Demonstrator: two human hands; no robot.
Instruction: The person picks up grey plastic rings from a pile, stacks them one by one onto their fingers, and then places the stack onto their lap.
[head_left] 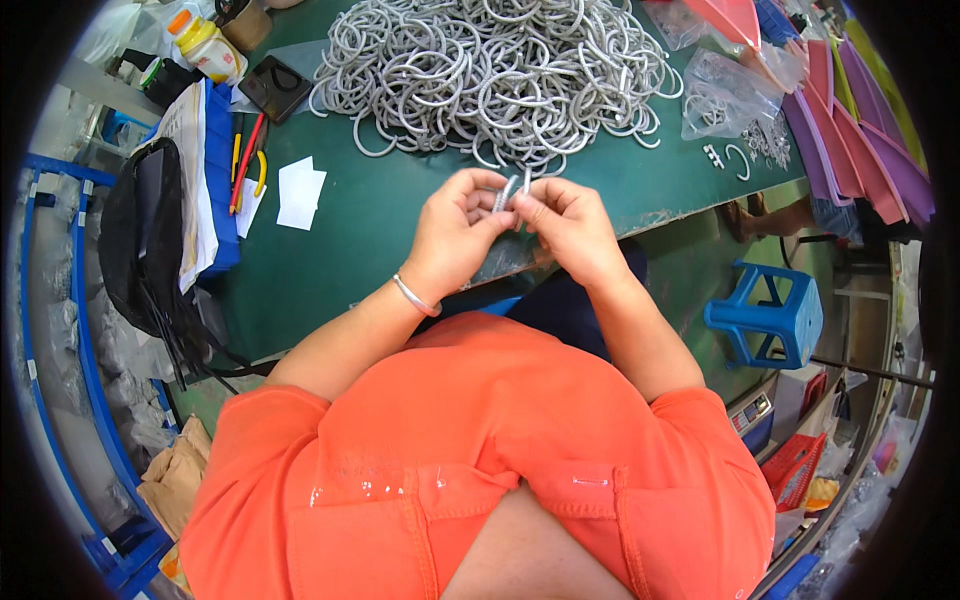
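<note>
Over the table's front edge, my left hand (452, 228) and my right hand (578, 225) meet, fingertips close together. Between them is a silver-grey C-shaped ring (506, 192), looking like a bangle. The left fingers and thumb pinch one side of it; the right thumb and fingers close on the other. My fingers cover part of the ring, so its whole shape is hidden. Just beyond my fingertips rises a big heap of similar silver-grey rings (490, 85). A plain bangle (416, 297) circles my left wrist.
On the green table (370, 220) lie white paper pieces (298, 195), a red pencil (248, 165), a phone-like dark device (275, 88) and a clear bag (735, 95) of small parts. A black bag (145, 235) hangs at left. A blue stool (768, 312) and another person's leg (775, 218) are at right.
</note>
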